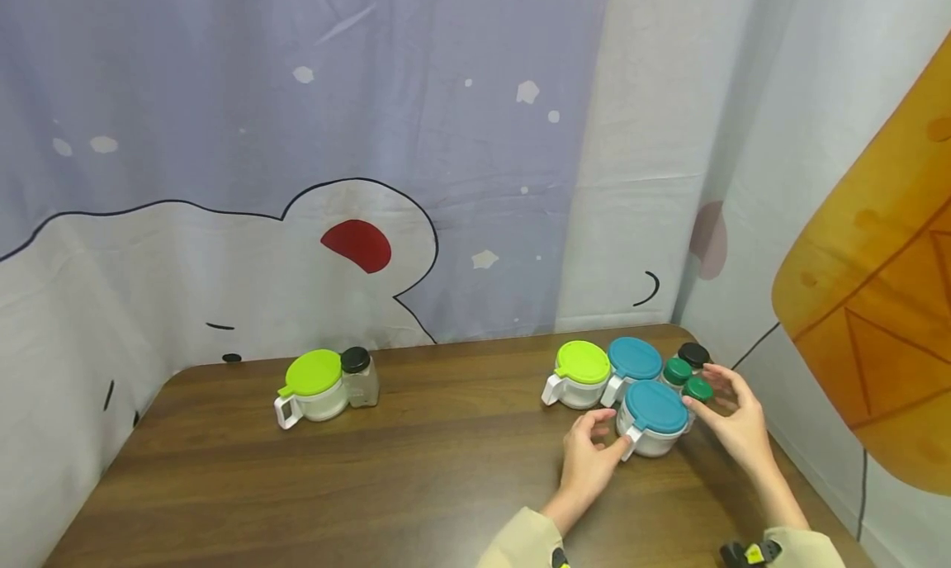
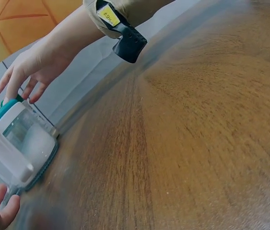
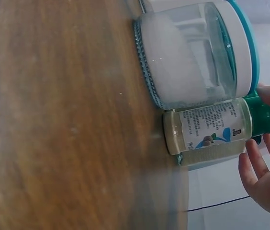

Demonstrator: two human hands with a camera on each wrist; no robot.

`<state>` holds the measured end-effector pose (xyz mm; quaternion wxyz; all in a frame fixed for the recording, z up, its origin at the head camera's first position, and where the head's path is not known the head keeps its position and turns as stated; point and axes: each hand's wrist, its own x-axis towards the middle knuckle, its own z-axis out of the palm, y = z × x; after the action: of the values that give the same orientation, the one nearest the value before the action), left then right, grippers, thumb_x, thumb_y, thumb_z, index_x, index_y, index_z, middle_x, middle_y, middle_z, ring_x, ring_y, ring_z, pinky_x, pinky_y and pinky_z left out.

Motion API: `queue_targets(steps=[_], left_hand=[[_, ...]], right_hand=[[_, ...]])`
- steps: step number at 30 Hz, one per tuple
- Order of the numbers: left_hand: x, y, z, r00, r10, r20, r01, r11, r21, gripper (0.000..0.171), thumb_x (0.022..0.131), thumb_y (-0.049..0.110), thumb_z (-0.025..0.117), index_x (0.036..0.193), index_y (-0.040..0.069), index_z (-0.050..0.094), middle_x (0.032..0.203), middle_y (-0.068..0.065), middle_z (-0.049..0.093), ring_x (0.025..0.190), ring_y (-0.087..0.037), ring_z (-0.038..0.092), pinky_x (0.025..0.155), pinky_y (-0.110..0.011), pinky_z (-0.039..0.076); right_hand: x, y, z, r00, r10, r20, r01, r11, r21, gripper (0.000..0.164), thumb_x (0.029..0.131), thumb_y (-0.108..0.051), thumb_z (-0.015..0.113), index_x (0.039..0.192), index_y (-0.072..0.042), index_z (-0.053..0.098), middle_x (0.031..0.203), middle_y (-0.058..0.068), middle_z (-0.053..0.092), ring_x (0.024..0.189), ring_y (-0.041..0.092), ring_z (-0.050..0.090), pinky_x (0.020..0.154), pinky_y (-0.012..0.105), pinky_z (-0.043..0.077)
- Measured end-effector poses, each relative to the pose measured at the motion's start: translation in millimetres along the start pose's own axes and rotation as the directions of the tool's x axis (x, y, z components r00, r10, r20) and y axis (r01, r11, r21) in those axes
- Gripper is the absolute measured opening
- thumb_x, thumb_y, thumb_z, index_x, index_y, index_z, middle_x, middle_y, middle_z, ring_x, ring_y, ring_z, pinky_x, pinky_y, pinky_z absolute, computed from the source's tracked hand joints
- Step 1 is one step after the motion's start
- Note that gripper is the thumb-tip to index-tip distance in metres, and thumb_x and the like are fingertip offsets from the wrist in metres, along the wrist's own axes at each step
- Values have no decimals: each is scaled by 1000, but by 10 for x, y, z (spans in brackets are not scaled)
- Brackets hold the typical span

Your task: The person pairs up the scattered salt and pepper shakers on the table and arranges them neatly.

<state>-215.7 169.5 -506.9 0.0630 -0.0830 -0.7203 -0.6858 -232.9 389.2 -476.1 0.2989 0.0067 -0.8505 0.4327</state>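
Note:
A glass seasoning jar with a blue lid (image 1: 657,406) and white handle stands at the front of a group on the right; white grains fill part of it in the right wrist view. My left hand (image 1: 587,461) is at its handle, thumb tip close to it and the other fingers loosely bent. On the jar's other side stands a green-capped bottle (image 3: 216,123) with a printed label. Around its cap my right hand (image 1: 731,419) spreads its fingers loosely, with the thumb between cap and blue lid.
Behind are another blue-lidded jar (image 1: 635,358), a green-lidded jar (image 1: 583,362), a second green-capped bottle (image 1: 677,371) and a black-capped bottle (image 1: 694,354). At left stand a green-lidded jar (image 1: 314,374) and a black-capped bottle (image 1: 361,378). A curtain (image 1: 475,139) hangs behind the table (image 1: 371,485).

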Motion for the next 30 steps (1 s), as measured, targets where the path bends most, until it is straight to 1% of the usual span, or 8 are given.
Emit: queue_targets(steps=[2, 7, 13, 15, 18, 23, 27, 30], left_hand=[[-3, -2, 10, 1000, -10, 8, 10, 1000, 1, 34, 76, 13, 78, 108, 11, 68, 109, -10, 67, 95, -24, 66, 74, -24, 55], [-7, -5, 40, 999, -34, 20, 34, 999, -5, 32, 76, 13, 77, 107, 12, 68, 108, -9, 67, 97, -25, 66, 76, -22, 53], [-26, -14, 68, 1000, 6, -1, -6, 1000, 20, 30, 74, 12, 78, 103, 11, 69, 103, -7, 67, 92, -25, 66, 73, -23, 53], [-34, -10, 79, 1000, 8, 2, -8, 1000, 22, 29, 73, 13, 78, 101, 12, 70, 101, -7, 67, 90, -22, 65, 72, -22, 52], [-52, -10, 97, 1000, 4, 17, -4, 1000, 26, 28, 72, 13, 79, 99, 12, 70, 99, -8, 67, 88, -15, 65, 71, -18, 49], [-76, -23, 110, 1000, -5, 30, 4, 1000, 21, 23, 74, 8, 76, 97, 8, 71, 93, -1, 67, 83, -6, 63, 70, -19, 53], [-84, -29, 112, 999, -16, 39, 15, 1000, 22, 20, 77, 7, 75, 96, 6, 71, 92, 1, 67, 83, -3, 62, 72, -19, 54], [-86, -33, 113, 999, -5, 42, 3, 999, 42, 19, 77, 9, 75, 95, 7, 70, 92, 0, 68, 83, -4, 63, 71, -18, 53]], right_hand=[[-15, -30, 3, 1000, 1, -1, -1, 1000, 7, 59, 74, 3, 79, 126, 2, 53, 105, -32, 53, 96, -13, 49, 78, 1, 40], [-56, -229, -16, 1000, 11, -12, -11, 1000, 23, 56, 73, 8, 76, 124, 7, 53, 103, -31, 53, 93, -12, 51, 77, 1, 42], [-87, -395, -47, 1000, 18, -8, -17, 999, 36, 53, 74, 8, 75, 122, 9, 53, 102, -27, 54, 91, -11, 53, 75, 2, 45], [-83, -353, -50, 1000, 25, -3, -25, 999, 37, 53, 75, 8, 75, 123, 9, 52, 103, -26, 55, 91, -11, 53, 75, 3, 45], [-76, -207, -45, 999, 37, 4, -38, 999, 36, 55, 75, 7, 75, 125, 7, 52, 104, -25, 55, 91, -12, 53, 76, 3, 46], [-73, 43, -29, 999, 34, 30, -34, 999, 24, 58, 76, 3, 76, 128, 3, 51, 107, -27, 52, 95, -13, 50, 77, 3, 46], [-85, 109, -36, 999, 20, 43, -21, 1000, 16, 57, 77, 1, 77, 128, 3, 50, 107, -30, 51, 94, -14, 49, 76, 2, 45], [-93, 122, -40, 999, 19, 42, -19, 1000, 11, 56, 77, 1, 76, 127, 3, 51, 102, -29, 51, 92, -15, 50, 76, 2, 45]])
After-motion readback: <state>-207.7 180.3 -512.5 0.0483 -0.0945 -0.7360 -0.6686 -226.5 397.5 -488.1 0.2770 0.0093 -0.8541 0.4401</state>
